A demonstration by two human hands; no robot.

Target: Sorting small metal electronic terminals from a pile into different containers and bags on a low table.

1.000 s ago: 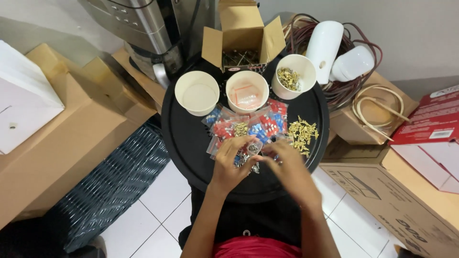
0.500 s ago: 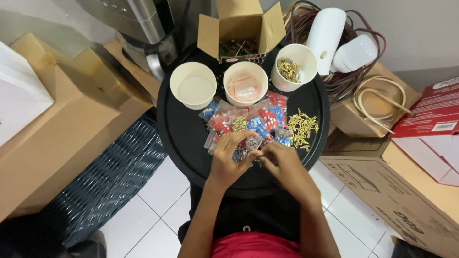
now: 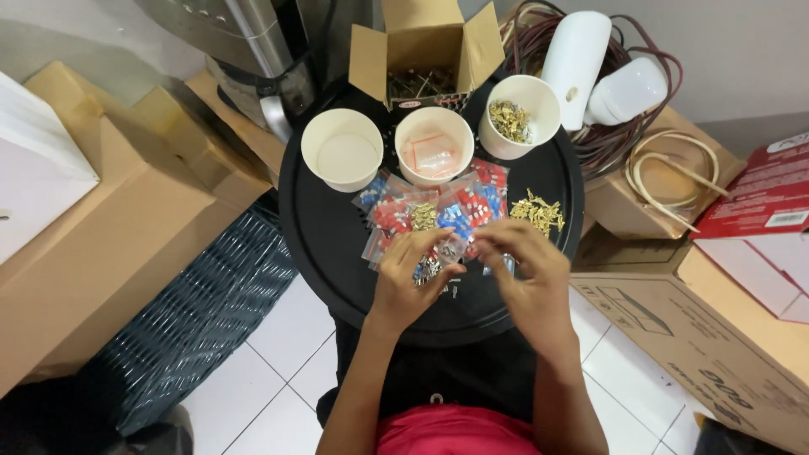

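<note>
A small clear bag of metal parts [image 3: 431,268] sits near the front of the round black tray [image 3: 329,253], pinched by the left hand [image 3: 410,282]; the right hand [image 3: 527,274] has its fingers curled just beside it, grasp unclear. Filled bags of red and blue pieces [image 3: 438,211] lie just behind. A loose pile of brass terminals [image 3: 537,211] and a cup of brass parts [image 3: 516,118] remain unbagged; the left cup [image 3: 341,150] looks empty, so work appears partway.

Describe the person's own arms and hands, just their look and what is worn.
Both forearms are bare to the elbow, with no sleeves in view. The left hand and right hand wear no gloves; no watch, ring or bracelet shows. Between the arms a red garment shows.
</note>
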